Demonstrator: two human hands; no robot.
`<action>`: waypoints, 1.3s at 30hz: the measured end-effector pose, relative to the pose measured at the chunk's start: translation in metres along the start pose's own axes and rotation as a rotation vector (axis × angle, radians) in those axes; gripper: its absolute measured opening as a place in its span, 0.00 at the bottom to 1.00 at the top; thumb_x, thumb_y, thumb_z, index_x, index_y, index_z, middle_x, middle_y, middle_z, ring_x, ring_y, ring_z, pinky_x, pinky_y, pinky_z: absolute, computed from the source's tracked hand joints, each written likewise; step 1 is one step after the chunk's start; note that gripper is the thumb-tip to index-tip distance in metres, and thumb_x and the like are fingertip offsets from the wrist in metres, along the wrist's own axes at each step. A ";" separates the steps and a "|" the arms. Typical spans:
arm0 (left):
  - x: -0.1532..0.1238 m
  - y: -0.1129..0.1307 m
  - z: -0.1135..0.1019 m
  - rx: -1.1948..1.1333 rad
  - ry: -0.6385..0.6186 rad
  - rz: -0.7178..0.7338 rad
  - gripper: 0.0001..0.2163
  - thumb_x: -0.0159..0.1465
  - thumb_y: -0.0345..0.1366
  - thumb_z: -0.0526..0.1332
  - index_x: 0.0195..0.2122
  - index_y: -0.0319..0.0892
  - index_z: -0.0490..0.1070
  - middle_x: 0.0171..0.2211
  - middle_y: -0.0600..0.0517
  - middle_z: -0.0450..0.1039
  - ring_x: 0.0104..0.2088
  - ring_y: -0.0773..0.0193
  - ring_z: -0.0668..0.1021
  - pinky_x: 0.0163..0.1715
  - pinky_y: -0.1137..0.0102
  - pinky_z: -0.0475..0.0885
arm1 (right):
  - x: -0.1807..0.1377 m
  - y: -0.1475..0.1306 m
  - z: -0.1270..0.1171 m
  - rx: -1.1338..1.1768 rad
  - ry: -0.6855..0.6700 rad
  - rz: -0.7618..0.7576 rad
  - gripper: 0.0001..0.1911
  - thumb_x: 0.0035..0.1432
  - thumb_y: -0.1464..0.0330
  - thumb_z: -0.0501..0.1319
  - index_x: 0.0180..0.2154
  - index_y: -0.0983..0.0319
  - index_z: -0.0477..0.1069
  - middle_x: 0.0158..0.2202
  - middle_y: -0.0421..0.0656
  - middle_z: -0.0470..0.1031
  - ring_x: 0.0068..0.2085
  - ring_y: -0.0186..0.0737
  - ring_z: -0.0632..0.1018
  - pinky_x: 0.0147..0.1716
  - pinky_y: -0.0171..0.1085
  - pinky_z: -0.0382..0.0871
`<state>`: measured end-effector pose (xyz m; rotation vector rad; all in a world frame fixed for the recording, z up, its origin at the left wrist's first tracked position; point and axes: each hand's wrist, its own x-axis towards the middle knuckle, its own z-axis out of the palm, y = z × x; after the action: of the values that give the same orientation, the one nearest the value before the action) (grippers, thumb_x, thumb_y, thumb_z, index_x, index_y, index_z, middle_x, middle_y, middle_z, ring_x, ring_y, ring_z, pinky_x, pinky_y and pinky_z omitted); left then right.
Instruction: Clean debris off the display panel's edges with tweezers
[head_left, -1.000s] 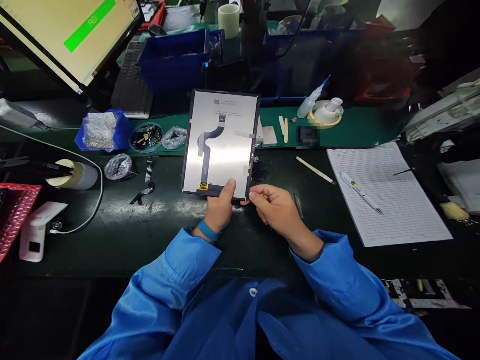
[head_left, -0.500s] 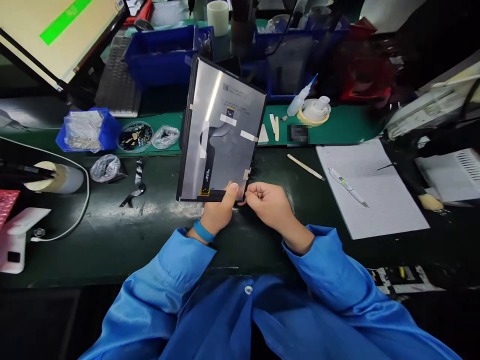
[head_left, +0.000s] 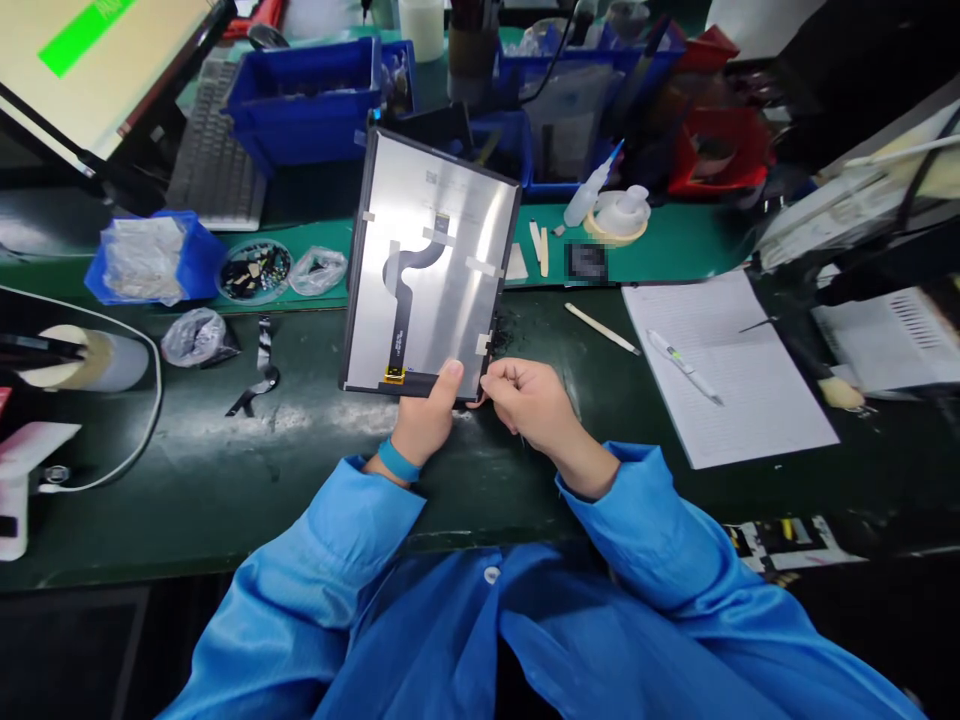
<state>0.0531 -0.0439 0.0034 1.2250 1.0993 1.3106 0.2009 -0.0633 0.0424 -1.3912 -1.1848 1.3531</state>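
A tablet display panel stands tilted above the dark bench, its silver back toward me, with a black flex cable and small tape tabs on it. My left hand grips its lower edge, thumb on the back. My right hand is closed in a pinch at the panel's lower right corner; what it pinches is too small to make out. Both arms wear blue sleeves, and a blue band circles my left wrist.
A monitor with a green bar stands at the far left by a keyboard. Blue bins, a parts dish, small bags, a glue bottle, a tape roll and a lined sheet with a pen surround the work spot.
The panel was lifted off the bench and tilted upright, then turned slightly. Both hands stayed at its lower edge. My view shifted up and right.
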 end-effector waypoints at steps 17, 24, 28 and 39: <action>0.000 -0.011 0.001 -0.046 0.065 -0.018 0.21 0.64 0.52 0.66 0.49 0.40 0.78 0.46 0.44 0.82 0.53 0.52 0.81 0.65 0.52 0.69 | -0.001 -0.001 0.002 0.050 -0.032 0.004 0.05 0.47 0.71 0.57 0.26 0.60 0.72 0.16 0.34 0.69 0.17 0.29 0.64 0.18 0.31 0.54; 0.002 -0.011 0.000 -0.134 0.034 -0.094 0.23 0.65 0.51 0.65 0.54 0.39 0.75 0.45 0.43 0.82 0.56 0.50 0.80 0.65 0.50 0.68 | -0.004 -0.003 -0.001 -0.010 -0.042 -0.023 0.06 0.54 0.68 0.60 0.28 0.62 0.74 0.12 0.32 0.62 0.16 0.29 0.62 0.18 0.31 0.52; 0.002 -0.008 -0.001 -0.125 0.010 -0.093 0.22 0.65 0.50 0.65 0.52 0.39 0.76 0.46 0.43 0.82 0.56 0.51 0.80 0.65 0.52 0.68 | -0.003 -0.002 0.000 -0.040 -0.032 -0.035 0.08 0.56 0.65 0.60 0.29 0.62 0.74 0.12 0.32 0.62 0.16 0.29 0.61 0.17 0.32 0.51; -0.002 0.005 0.001 0.041 -0.023 0.010 0.17 0.66 0.49 0.64 0.41 0.39 0.79 0.42 0.46 0.83 0.48 0.55 0.83 0.59 0.59 0.75 | 0.000 0.001 0.002 -0.234 0.080 -0.050 0.11 0.51 0.64 0.60 0.20 0.60 0.66 0.15 0.34 0.62 0.19 0.28 0.61 0.20 0.32 0.54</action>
<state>0.0539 -0.0460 0.0084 1.2746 1.1093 1.2842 0.1988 -0.0636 0.0416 -1.5533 -1.3476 1.1413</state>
